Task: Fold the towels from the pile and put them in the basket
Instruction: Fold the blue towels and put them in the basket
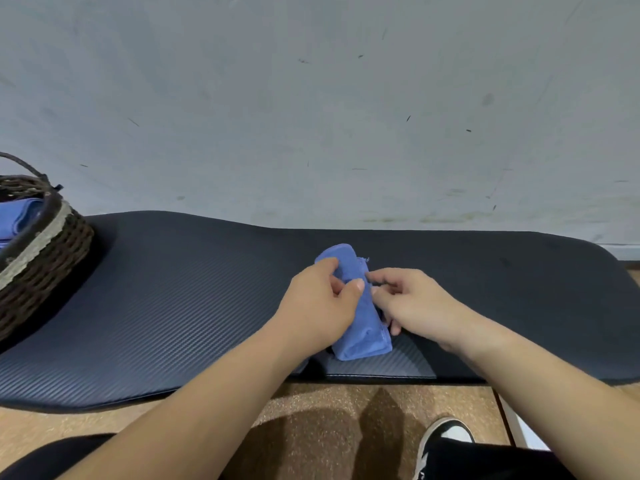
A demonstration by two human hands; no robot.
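I note the left hand (318, 306) has fingers clenched round the towel (363, 327); right hand (412, 299) grip unclear. Risk: a one-handed lift to the basket (45, 244) lets the fold spring open.

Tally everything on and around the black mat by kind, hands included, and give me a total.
blue towel on the mat: 1
wicker basket: 1
black mat: 1
hands: 2, left hand and right hand, both holding the towel
Total: 5
Not counted: the blue cloth inside the basket. How many pieces it makes cannot be told.
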